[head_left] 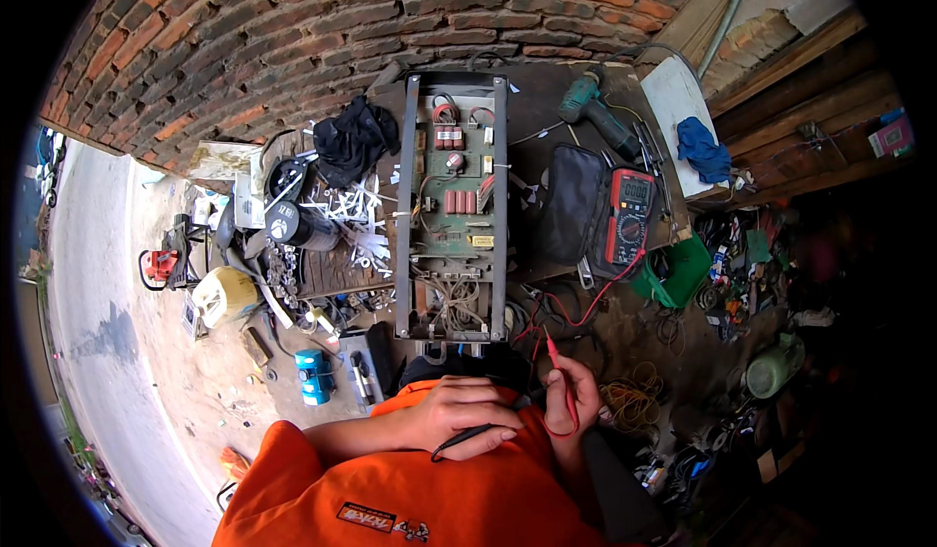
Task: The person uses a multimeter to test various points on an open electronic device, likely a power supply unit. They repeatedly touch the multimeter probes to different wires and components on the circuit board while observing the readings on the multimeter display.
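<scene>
My left hand (467,416) is curled at my orange top, holding a black probe (459,441). My right hand (571,401) grips a red test probe (550,350), tip upward. Above both hands, a metal frame with exposed circuit boards (451,205) lies lengthwise on a dark worktop (535,98). It carries red cylindrical components and bundled wires. Right of it, a red-and-black multimeter (627,217) rests at a black pouch (568,205), with a red lead running down toward my right hand.
A drill (597,113) and blue cloth (701,150) are at the right. Black cloth (351,142), a dark canister (298,230) and white strips lie left. Below sit a yellow jug (224,298), blue cylinder (314,377) and green bin (672,269). A brick wall (410,15) stands behind.
</scene>
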A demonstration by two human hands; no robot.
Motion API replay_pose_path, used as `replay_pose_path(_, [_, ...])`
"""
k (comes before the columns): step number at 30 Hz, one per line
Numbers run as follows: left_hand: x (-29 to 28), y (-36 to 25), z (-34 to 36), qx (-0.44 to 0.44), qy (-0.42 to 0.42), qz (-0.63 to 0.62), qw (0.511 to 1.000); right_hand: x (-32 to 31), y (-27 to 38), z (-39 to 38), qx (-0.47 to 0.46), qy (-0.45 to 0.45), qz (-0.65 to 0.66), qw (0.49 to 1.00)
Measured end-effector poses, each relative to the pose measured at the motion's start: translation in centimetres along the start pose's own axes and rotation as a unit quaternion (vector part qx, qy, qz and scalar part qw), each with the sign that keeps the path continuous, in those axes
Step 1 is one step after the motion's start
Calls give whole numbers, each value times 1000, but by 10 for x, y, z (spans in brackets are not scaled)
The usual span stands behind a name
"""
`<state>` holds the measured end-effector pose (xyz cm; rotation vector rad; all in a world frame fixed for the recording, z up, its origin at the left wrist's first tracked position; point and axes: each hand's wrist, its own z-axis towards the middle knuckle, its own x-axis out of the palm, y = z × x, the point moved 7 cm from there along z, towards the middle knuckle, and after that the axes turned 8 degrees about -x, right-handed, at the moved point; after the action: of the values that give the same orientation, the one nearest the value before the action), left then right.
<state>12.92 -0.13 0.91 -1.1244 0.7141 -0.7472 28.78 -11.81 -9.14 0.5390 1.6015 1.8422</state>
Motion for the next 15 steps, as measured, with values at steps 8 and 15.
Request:
replay_pose_path(8, [2, 0, 2, -2, -2, 3, 1000, 2, 3, 6, -7, 11, -22, 1000])
replay_pose_path(15, [3, 0, 4, -5, -5, 7, 1000, 2, 6, 10, -11, 19, -22, 1000])
